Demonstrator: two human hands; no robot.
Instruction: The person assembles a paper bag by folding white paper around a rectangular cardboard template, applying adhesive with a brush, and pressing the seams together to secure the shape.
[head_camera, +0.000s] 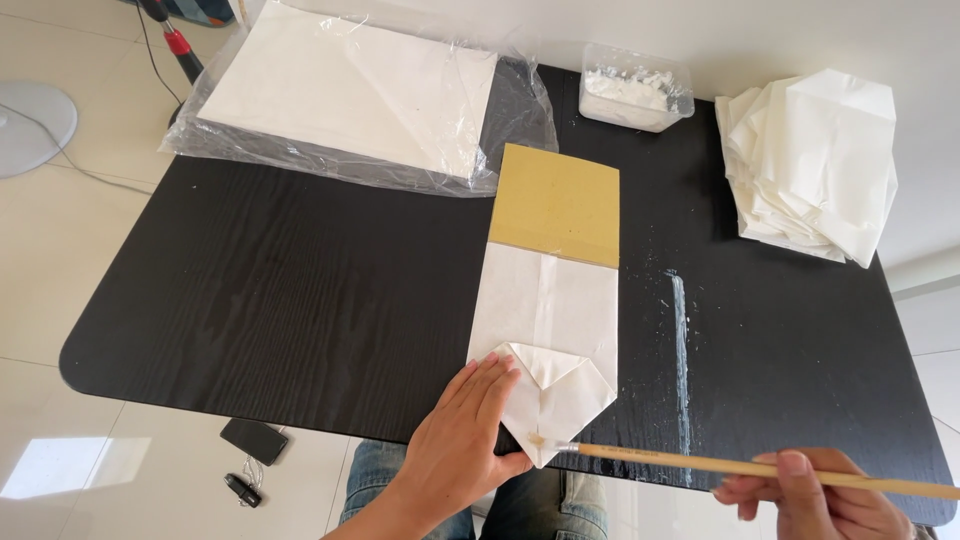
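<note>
A white paper bag (545, 310) lies flat on the black table (280, 290), wrapped around a tan cardboard sheet (557, 203) that sticks out at its far end. The bag's near end is folded into pointed flaps (560, 395). My left hand (468, 425) presses flat on the left side of those flaps. My right hand (815, 495) grips a long wooden brush (740, 466) by the handle; the brush tip touches the lowest flap point near the table's front edge.
A stack of white sheets in clear plastic wrap (345, 90) lies at the back left. A clear tub of white paste (636, 88) stands at the back. Folded white bags (815, 165) are piled at the right. A white paste streak (681, 350) marks the table. A phone (254, 440) lies on the floor.
</note>
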